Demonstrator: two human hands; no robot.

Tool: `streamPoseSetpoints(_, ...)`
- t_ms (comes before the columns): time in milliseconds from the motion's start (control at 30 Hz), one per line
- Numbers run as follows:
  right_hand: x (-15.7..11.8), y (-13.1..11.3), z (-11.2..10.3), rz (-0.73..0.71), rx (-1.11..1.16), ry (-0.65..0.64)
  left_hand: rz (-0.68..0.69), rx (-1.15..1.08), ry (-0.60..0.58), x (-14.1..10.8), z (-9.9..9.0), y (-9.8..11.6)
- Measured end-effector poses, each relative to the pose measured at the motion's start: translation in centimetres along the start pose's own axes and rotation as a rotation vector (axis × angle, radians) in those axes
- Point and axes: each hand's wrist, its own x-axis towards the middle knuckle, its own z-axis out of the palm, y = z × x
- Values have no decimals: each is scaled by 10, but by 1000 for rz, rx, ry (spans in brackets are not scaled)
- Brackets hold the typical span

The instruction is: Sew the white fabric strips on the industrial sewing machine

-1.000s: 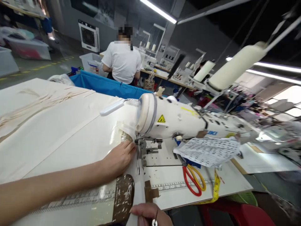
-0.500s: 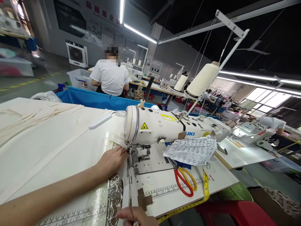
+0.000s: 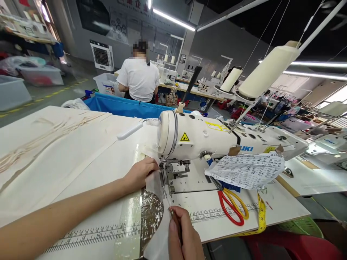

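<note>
My left hand lies on the bed of a white sewing machine, its fingers curled together on white fabric beside the presser foot. Some fingertips are hidden by the hand itself. The fabric runs down toward me along the left of my right hand. That hand is closed, thumb against forefinger, around a slim pointed tool whose tip points up toward the needle area; most of it is covered by the fingers, so its kind is unclear.
Red-and-yellow-handled scissors and a yellow tape measure lie right of the machine, near a hanging written sheet. Pale fabric strips lie left. Thread cones stand above. Behind a blue cloth bin sits a person.
The view has shifted, so the machine appears farther right. My right hand has come up closer to the needle area with the tool. My left hand stays on the fabric by the presser foot.
</note>
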Motion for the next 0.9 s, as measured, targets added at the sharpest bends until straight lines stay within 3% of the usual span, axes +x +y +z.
streamPoseSetpoints(133,27,13,6,-286,-150,-61,-9,-85,-9,1,2,-7)
streamPoseSetpoints(267,45,17,14,-412,-295,-84,-25,-106,-16,3,1,-8)
streamPoseSetpoints(800,53,16,36,-431,-350,35,4,-67,65,0,5,-4)
streamPoseSetpoints(900,57,16,41,-386,-416,-47,-17,-87,90,-2,13,-7)
